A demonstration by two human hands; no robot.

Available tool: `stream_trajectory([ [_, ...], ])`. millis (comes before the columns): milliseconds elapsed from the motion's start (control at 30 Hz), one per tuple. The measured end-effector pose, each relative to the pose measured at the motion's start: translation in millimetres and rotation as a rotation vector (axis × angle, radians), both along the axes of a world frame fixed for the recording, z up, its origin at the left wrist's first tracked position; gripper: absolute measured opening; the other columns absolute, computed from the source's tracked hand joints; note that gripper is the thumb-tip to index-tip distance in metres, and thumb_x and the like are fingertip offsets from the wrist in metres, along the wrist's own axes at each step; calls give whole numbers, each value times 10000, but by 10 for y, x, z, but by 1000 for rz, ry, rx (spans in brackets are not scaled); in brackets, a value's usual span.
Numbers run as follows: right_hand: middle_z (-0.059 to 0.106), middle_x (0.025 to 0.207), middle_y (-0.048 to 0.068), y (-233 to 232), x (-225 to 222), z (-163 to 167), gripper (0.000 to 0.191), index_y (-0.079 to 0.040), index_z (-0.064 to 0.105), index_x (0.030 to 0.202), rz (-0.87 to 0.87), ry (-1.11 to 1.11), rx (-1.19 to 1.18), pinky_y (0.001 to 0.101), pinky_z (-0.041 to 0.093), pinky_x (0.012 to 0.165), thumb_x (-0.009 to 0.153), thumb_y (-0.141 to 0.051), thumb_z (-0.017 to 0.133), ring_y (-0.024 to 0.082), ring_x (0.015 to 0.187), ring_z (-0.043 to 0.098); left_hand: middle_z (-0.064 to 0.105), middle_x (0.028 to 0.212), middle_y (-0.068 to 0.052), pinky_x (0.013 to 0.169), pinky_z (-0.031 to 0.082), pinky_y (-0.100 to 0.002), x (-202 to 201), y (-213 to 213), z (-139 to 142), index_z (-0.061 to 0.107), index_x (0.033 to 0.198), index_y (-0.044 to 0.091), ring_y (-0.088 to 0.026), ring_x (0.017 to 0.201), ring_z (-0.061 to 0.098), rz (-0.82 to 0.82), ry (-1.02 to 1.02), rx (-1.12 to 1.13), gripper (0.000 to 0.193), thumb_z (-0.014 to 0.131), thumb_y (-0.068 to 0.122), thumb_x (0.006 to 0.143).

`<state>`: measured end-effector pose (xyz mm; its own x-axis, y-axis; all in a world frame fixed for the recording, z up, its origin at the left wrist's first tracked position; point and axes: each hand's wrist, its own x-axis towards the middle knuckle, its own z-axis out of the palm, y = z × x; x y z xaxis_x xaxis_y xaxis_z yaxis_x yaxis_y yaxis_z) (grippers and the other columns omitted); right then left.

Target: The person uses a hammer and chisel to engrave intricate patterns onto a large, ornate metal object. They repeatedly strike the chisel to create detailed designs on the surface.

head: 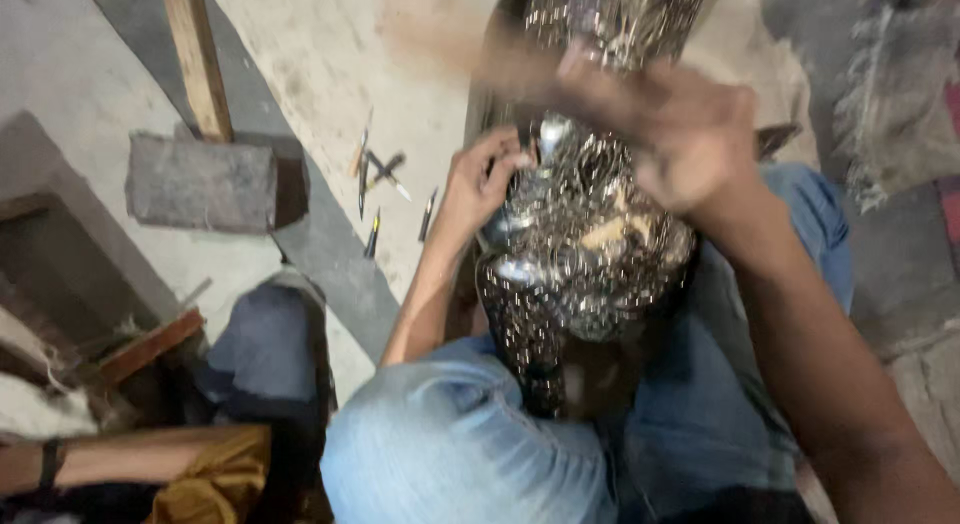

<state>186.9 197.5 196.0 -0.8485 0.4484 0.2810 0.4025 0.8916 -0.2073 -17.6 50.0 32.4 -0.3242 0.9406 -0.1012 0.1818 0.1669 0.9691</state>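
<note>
- A long embossed metal piece, silvery and densely patterned, lies across the person's lap, which is covered in light blue cloth.
- Its long axis runs from the lap near the bottom of the view up and away to the top edge, tilted slightly to the right; the far end is cut off by the frame.
- The left hand presses against the left edge of the metal piece about halfway along, fingers curled onto the rim.
- The right hand is over the upper part of the piece and blurred; whether it grips anything or only hovers cannot be told.
- To the left, on the bare concrete floor, several small chisels or punches lie scattered, near the left hand but apart from it.
- Further left sit a grey stone block and a wooden plank angled above it.
- Open floor lies between the tools and the metal piece; the right side is crowded by cloth and a frayed sack.
- At bottom left, another person's arm with a dark wristband and mustard cloth comes in, well apart from the work.
</note>
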Motion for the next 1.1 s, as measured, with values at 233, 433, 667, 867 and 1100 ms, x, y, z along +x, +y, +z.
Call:
stream_trajectory([
  [233,531,868,5,-101,23,6,808,-265,506,1593,58,67,42,271,421,590,852,39,619,129,704,488,787,998,-163,854,586,-334,5,-21,-28,672,1270,-40,-223,922,750,-22,-76,14,323,623,129,999],
  [433,542,827,24,-30,49,-121,850,-296,532,1594,6,-106,116,293,384,543,789,-40,622,144,632,435,765,1039,-153,895,568,-300,0,19,29,674,1245,-72,-199,962,725,-29,-37,170,274,646,32,993],
  [667,505,836,4,94,18,-81,807,-255,543,1645,52,15,-10,276,357,510,861,-67,538,138,627,404,780,1012,-126,864,574,-273,2,14,127,667,1251,-48,-151,924,728,-22,-184,103,267,650,27,996],
  [867,416,792,32,58,-59,-197,716,-220,511,1557,150,286,-174,346,384,571,846,-136,510,183,661,413,786,1038,-130,890,578,-293,2,17,88,668,1250,-35,-156,957,726,-2,-183,113,267,666,46,995],
  [1100,470,706,20,43,-122,172,646,-246,597,1520,68,-158,87,274,358,421,914,-23,590,140,525,426,790,983,-107,876,588,-279,-13,2,95,693,1206,-18,-145,933,754,-13,-110,76,231,631,40,991],
])
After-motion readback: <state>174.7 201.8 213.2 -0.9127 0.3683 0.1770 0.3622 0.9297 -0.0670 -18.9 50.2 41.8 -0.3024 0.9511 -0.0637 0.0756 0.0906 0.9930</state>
